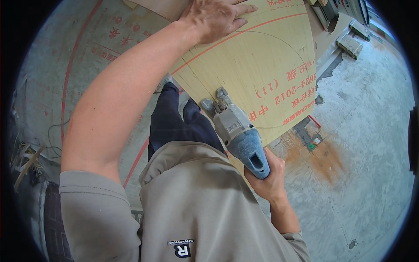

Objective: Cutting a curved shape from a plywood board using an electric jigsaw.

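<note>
My right hand (271, 175) is closed round the rear handle of a blue and grey jigsaw (235, 131). The saw's front end and metal foot rest at the near left edge of a pale yellow plywood board (257, 56); its blade is too small to make out. A thin curved pencil line and red printing run across the board. At the far side, my left hand (218, 18) lies on the plywood with its fingers stretched out, holding nothing.
Bare concrete floor (366, 126) spreads to the right, with an orange-brown stain (323, 161) near a small floor recess (309, 133). Boxes (349, 45) stand at the far right. Printed sheeting (100, 74) covers the left floor, and scraps of wood (29, 168) lie at the left edge.
</note>
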`<state>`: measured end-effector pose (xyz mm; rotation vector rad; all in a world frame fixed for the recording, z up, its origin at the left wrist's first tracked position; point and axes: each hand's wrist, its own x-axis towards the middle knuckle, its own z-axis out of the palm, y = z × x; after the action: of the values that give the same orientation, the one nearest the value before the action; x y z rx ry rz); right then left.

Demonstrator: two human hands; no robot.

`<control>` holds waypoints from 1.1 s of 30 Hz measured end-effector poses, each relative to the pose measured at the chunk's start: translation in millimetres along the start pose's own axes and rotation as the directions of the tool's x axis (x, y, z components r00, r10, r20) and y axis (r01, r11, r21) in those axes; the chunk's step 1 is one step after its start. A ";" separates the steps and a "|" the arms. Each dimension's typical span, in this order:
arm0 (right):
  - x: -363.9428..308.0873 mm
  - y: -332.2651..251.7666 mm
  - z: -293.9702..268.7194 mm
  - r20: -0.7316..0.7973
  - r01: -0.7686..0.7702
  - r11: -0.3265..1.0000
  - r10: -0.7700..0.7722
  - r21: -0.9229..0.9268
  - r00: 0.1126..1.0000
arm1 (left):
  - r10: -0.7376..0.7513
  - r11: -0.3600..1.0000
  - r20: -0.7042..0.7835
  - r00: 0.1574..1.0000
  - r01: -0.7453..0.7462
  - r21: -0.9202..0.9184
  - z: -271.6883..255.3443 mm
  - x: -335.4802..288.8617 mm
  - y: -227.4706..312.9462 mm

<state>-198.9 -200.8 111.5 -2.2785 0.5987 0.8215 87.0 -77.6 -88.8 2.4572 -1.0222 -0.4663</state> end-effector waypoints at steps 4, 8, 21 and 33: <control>1.2 -3.0 0.9 -0.011 0.009 1.000 -0.009 0.008 1.000 | 0.053 0.999 -0.122 0.991 -0.053 0.004 1.4 0.0 -1.3; 0.7 -3.2 -0.8 -0.004 0.009 1.000 -0.009 0.001 1.000 | -0.001 1.000 -0.008 1.000 0.001 -0.011 -8.5 1.6 3.8; -6.1 12.5 -2.4 -0.023 0.036 0.998 -0.037 -0.046 0.999 | 0.009 1.000 -0.014 1.000 -0.009 -0.019 -7.5 2.2 1.1; -0.2 1.2 -2.3 0.012 0.003 1.000 -0.003 -0.015 1.000 | 0.086 0.996 -0.208 0.974 -0.078 0.046 11.0 -3.1 -4.2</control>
<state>-198.9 -203.2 112.5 -2.2858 0.5852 0.8400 82.3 -75.6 -99.8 2.4235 -1.0466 -0.1580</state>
